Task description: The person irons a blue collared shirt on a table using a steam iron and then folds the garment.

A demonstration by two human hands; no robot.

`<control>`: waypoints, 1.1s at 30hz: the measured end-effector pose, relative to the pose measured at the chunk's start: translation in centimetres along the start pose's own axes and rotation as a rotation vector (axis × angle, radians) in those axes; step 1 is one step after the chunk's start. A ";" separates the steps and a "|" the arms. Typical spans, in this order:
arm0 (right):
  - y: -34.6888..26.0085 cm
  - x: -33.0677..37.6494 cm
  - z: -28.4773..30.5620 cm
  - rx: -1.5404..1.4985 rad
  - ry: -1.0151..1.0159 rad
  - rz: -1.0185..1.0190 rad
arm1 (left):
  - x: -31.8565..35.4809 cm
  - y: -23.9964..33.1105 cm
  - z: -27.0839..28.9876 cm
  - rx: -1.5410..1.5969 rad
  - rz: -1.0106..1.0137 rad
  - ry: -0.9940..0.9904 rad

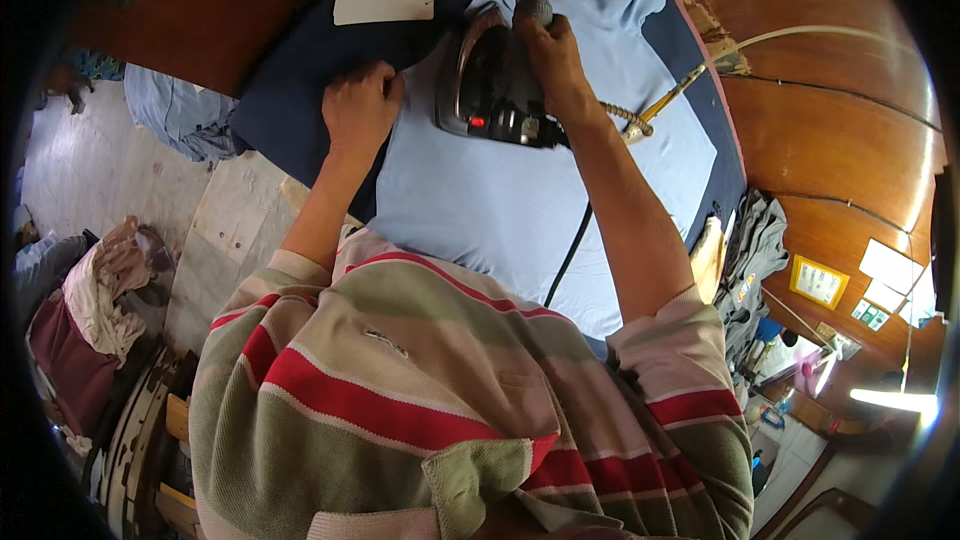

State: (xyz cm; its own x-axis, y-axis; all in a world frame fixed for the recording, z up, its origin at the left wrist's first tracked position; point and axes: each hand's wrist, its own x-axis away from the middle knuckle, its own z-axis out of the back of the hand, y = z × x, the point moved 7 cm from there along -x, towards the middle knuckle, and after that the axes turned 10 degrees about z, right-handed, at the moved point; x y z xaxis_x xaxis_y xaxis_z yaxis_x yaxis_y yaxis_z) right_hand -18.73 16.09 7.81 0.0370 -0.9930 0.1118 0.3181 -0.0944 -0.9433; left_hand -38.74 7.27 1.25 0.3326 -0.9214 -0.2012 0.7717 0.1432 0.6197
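Observation:
My right hand [557, 65] is wrapped round the handle of a dark clothes iron [510, 90] with a small red light at its heel. The iron rests on a light blue garment [470, 200] spread over a dark navy cover [300, 70]. Bunched cloth of the same garment lies at the far end. My left hand [360, 105] is closed in a loose fist on the navy cover, right at the garment's left edge. Whether its fingers pinch any cloth is hidden. A black cord [570, 255] crosses the garment below the iron.
A white card [384, 5] lies on the cover at the far left. A pale hose [790, 32] and a coiled cable [625, 115] run in from the right. Crumpled clothes [100, 285] lie at the left; dark grey garments [755, 250] are heaped at the right beside the wooden wall [830, 160].

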 end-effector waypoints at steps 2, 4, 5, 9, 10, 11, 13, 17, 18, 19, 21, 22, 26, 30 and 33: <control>0.1 -0.1 0.1 0.027 0.007 -0.013 | -0.4 0.0 -0.1 0.008 -0.001 0.012; -0.4 -0.4 0.1 0.060 -0.016 -0.050 | -0.1 0.1 0.0 -0.002 -0.022 0.027; -0.6 -0.5 0.1 0.076 -0.028 -0.068 | 0.2 0.2 0.1 -0.013 -0.040 0.045; 0.4 -0.3 0.2 0.044 0.040 -0.037 | -0.1 -0.2 -0.2 0.004 -0.027 0.040; 0.4 -0.6 0.3 0.043 0.023 -0.053 | 0.0 -0.2 -0.2 0.002 -0.027 0.038; 0.5 -0.7 0.3 0.043 0.006 -0.070 | 0.1 -0.2 -0.2 0.000 -0.027 0.035; 0.5 -0.7 0.4 0.048 0.031 -0.078 | -0.2 -0.2 -0.1 0.005 -0.027 0.039; 1.0 -1.3 0.9 0.047 0.023 -0.033 | 0.0 0.0 -0.1 0.009 -0.017 0.027; 0.4 -1.1 0.6 0.033 -0.021 -0.038 | -0.1 0.0 0.0 0.001 -0.012 0.030; -0.5 -0.8 0.3 0.019 -0.064 -0.044 | -0.1 0.0 0.0 0.002 -0.007 0.021; -0.8 0.0 0.9 0.089 -0.086 -0.013 | -0.3 0.2 -0.1 0.004 -0.005 0.000; -0.1 0.5 1.6 0.170 -0.075 0.023 | -0.4 0.2 -0.2 -0.005 -0.010 -0.001; -0.2 5.7 4.2 0.256 -0.157 0.085 | -0.2 0.0 0.0 0.078 0.049 0.032; 1.6 12.9 7.5 0.251 -0.188 -0.172 | -0.3 4.9 0.5 0.156 -0.262 0.153; 2.5 14.7 9.5 0.375 -0.173 -0.186 | -0.4 9.5 -3.6 0.098 -0.430 -0.096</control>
State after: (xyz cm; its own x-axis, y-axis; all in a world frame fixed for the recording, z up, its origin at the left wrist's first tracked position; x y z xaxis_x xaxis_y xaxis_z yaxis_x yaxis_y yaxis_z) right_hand -8.43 1.90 10.09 0.0946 -0.9321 0.3497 0.6542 -0.2066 -0.7276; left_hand -29.57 10.31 4.46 -0.0629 -0.9197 -0.3876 0.7721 -0.2909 0.5650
